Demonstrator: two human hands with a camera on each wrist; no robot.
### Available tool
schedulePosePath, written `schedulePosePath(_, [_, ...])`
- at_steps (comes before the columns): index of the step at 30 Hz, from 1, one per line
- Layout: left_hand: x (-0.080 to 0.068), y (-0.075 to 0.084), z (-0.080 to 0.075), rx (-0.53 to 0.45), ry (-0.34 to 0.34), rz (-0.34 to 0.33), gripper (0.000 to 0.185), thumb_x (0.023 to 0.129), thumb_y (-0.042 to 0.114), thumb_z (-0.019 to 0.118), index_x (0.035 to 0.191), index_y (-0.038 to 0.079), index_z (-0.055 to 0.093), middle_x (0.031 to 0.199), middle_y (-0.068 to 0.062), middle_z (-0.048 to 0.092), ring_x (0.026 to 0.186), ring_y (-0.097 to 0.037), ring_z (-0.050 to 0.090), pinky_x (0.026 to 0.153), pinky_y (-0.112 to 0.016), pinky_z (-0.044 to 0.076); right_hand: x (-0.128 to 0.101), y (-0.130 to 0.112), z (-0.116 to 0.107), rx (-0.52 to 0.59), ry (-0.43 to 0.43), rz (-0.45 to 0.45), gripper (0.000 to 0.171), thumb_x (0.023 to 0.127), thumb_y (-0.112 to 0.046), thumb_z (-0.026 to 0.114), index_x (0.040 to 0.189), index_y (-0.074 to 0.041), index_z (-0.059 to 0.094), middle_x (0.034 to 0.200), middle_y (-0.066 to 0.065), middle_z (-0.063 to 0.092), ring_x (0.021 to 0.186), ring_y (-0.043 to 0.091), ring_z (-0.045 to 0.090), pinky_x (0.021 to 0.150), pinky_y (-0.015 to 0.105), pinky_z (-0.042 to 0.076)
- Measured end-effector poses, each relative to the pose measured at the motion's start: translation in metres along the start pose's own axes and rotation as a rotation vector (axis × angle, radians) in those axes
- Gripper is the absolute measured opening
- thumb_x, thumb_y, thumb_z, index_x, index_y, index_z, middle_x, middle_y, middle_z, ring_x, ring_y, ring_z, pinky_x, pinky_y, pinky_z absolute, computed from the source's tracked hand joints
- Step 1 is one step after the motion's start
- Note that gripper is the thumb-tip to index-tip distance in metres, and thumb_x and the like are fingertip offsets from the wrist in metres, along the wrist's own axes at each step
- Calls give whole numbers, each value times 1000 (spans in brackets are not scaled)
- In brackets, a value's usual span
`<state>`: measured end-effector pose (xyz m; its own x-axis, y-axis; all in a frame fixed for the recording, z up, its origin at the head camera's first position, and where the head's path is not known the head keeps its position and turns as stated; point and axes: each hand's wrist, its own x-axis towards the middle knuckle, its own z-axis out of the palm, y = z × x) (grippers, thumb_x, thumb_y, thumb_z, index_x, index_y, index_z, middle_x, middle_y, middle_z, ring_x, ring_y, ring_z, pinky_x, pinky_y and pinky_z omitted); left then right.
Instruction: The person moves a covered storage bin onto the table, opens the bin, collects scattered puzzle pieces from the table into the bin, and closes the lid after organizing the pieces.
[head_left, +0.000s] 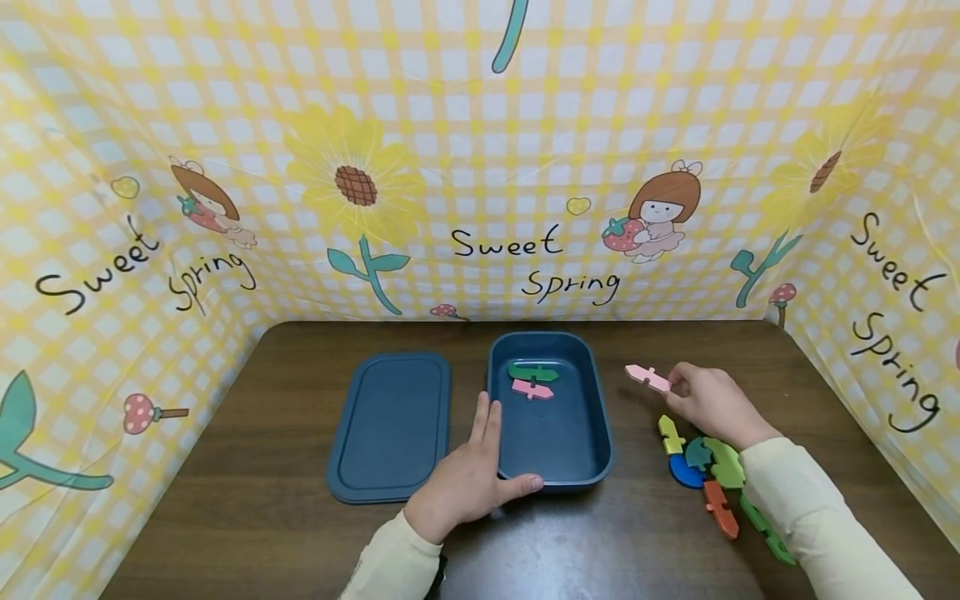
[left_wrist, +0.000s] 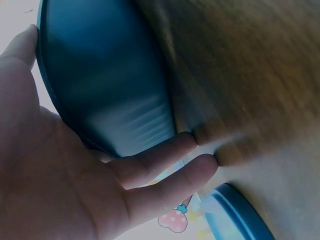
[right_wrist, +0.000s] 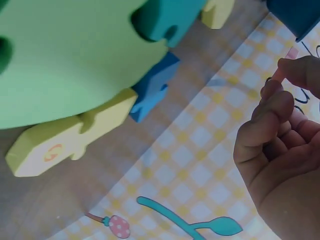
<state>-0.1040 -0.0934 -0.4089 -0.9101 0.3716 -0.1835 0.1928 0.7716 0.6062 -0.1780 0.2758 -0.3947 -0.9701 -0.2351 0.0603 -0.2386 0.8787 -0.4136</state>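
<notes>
The right hand (head_left: pixel 711 404) has its grip pinched on one end of a flat, pale-pink, arrow-shaped puzzle piece (head_left: pixel 643 377), over the tabletop (head_left: pixel 262 475) right of a dark-blue, rounded-rectangular box (head_left: pixel 558 442). The piece looks light and stiff, its narrow tab perhaps fragile; the flat edges offer better hold. The left hand (head_left: pixel 465 477), grip released, rests straight fingers against the box.

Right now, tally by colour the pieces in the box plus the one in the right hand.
Pink: 2, one piece in the box, one held piece in the right hand
Green: 1, a long piece in the box
Total: 3
</notes>
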Motion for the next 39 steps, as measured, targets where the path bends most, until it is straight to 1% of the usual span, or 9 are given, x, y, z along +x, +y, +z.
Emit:
schedulePosePath(8, [1, -3, 3, 9, 13, 10, 118, 86, 68, 67, 163, 7, 3, 168, -7, -15, 81, -25, 65, 54, -33, 45, 0, -17, -4, 9, 28, -60, 15, 93, -11, 66, 105, -1, 64, 68, -1, 50, 54, 14, 46, 53, 32, 39])
schedulePosePath(14, [1, -4, 4, 20, 21, 11, 118, 86, 69, 67, 163, 7, 3, 168, -8, -15, 83, -27, 66, 54, -33, 45, 2, -28, -5, 32, 12, -49, 16, 93, -10, 66, 107, -1, 63, 68, 1, 49, 52, 14, 46, 49, 29, 39])
schedulePosePath(17, [1, -4, 4, 21, 19, 10, 118, 86, 69, 66, 163, 7, 3, 168, -7, -16, 84, -28, 66, 55, -33, 46, 4, -35, -5, 36, 8, -57, 16, 93, -9, 67, 107, 0, 63, 68, 1, 49, 53, 14, 47, 48, 29, 39])
schedulePosePath(20, [1, -4, 4, 20, 16, 6, 118, 86, 70, 66, 163, 7, 3, 168, -6, -16, 88, -30, 67, 57, -34, 47, 6, -41, -5, 35, 1, -71, 18, 93, -9, 68, 108, 0, 64, 69, 1, 49, 53, 15, 47, 49, 29, 39])
schedulePosePath(25, [1, -3, 4, 23, 15, -1, 118, 85, 70, 66, 163, 8, 3, 168, -5, -16, 96, -34, 67, 60, -35, 48, 7, -51, -5, 48, -26, -64, 21, 93, -10, 70, 110, 0, 64, 69, 2, 50, 53, 16, 48, 47, 29, 40])
schedulePosePath(28, [1, -3, 4, 24, 16, 1, 118, 85, 70, 66, 163, 8, 3, 167, -5, -17, 96, -34, 67, 61, -35, 48, 8, -55, -3, 56, -31, -67, 21, 93, -10, 70, 111, -1, 64, 69, 2, 50, 52, 16, 48, 47, 29, 40])
schedulePosePath(33, [1, -2, 4, 24, 18, 4, 118, 85, 69, 67, 163, 6, 4, 168, -8, -14, 98, -35, 67, 62, -36, 50, 12, -60, 3, 58, -30, -76, 19, 93, -10, 71, 109, -2, 65, 67, 2, 50, 53, 16, 48, 47, 29, 40])
schedulePosePath(39, [0, -1, 3, 13, 14, -7, 118, 85, 69, 67, 163, 7, 3, 167, -5, -17, 94, -32, 67, 61, -35, 50, 16, -70, 9, 49, -45, -88, 20, 93, -12, 72, 109, -3, 66, 69, 3, 52, 56, 17, 49, 50, 30, 43])
